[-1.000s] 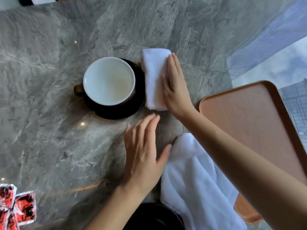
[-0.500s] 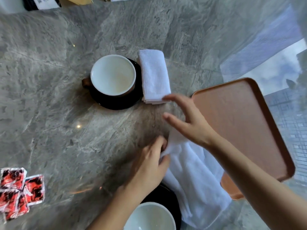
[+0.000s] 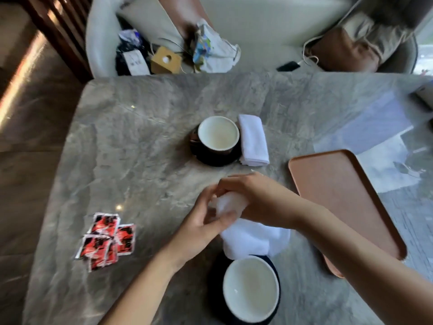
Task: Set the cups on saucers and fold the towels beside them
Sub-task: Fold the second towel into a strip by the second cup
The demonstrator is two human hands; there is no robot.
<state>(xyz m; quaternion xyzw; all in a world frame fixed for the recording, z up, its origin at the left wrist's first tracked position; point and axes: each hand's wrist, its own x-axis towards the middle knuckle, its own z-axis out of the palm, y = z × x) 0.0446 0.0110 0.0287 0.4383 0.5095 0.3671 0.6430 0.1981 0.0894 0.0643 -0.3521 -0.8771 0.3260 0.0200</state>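
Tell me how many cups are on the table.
2. The far cup sits on a dark saucer beside the folded towel; the near cup sits at the bottom edge.

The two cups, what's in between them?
In the head view, both hands, left and right, bunch a white towel between the far cup and the near cup.

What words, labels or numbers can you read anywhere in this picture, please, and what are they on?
None can be read.
Red packets: black and white print, too blurred.
White tag on the seat beyond the table: dark marks, too small.
Cups, towels, tray: no text shows.
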